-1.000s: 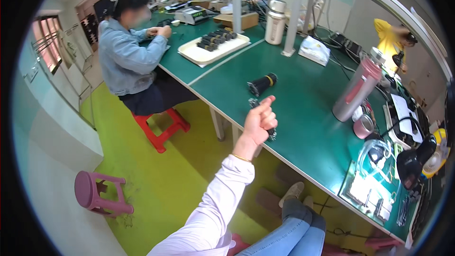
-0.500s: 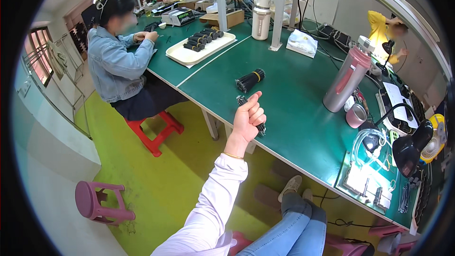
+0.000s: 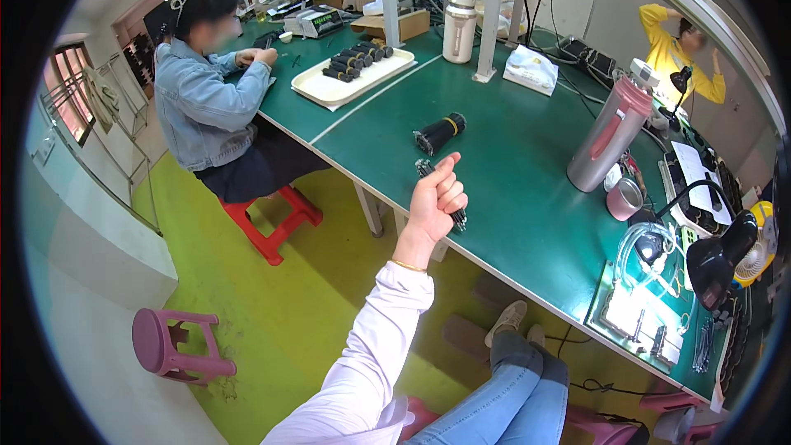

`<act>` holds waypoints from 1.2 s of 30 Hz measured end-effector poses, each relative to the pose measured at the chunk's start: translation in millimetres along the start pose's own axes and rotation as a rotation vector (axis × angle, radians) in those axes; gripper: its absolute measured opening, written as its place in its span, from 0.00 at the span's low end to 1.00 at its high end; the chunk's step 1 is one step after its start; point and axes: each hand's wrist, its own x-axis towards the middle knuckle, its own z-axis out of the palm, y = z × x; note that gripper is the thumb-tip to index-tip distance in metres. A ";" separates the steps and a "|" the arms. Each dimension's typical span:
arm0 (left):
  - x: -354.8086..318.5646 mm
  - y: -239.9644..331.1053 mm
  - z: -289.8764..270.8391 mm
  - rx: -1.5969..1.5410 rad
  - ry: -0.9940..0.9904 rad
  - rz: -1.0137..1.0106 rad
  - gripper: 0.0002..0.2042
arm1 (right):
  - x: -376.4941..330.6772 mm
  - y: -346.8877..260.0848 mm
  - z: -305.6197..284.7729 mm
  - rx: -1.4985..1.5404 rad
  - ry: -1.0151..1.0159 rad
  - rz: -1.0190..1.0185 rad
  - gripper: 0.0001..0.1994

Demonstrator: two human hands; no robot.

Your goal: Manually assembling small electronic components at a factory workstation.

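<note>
My left hand (image 3: 434, 202) is closed in a fist above the near edge of the green table. A bundle of thin black wires (image 3: 459, 219) with silvery ends pokes out on both sides of the fist; its middle is hidden by my fingers. Just beyond the hand, a second black wire bundle (image 3: 440, 133), bound with a yellow band, lies on the table. My right hand is out of view.
On the green table (image 3: 511, 173) stand a cream tray (image 3: 367, 88) of black bundles, a cream flask (image 3: 459, 25), a pink-grey bottle (image 3: 608, 138) and a lamp (image 3: 718, 259) over a lit fixture (image 3: 638, 321). A co-worker (image 3: 206, 99) sits at left, near a purple stool (image 3: 183, 348).
The view has shifted slightly. My left hand keeps its grip on the wire bundle, almost in the same place. The person in yellow at the far right has raised their arms.
</note>
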 end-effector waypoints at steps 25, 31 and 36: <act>9.2 4.2 -2.8 -0.047 -0.032 -0.052 0.08 | -226.0 99.6 86.8 0.332 0.204 0.420 0.10; 7.2 0.0 -7.2 -0.072 -0.119 -0.039 0.11 | -246.7 109.4 95.1 0.386 0.262 0.462 0.10; 1.4 1.6 -8.2 -0.084 -0.102 -0.034 0.11 | -237.0 111.6 91.5 0.391 0.259 0.437 0.10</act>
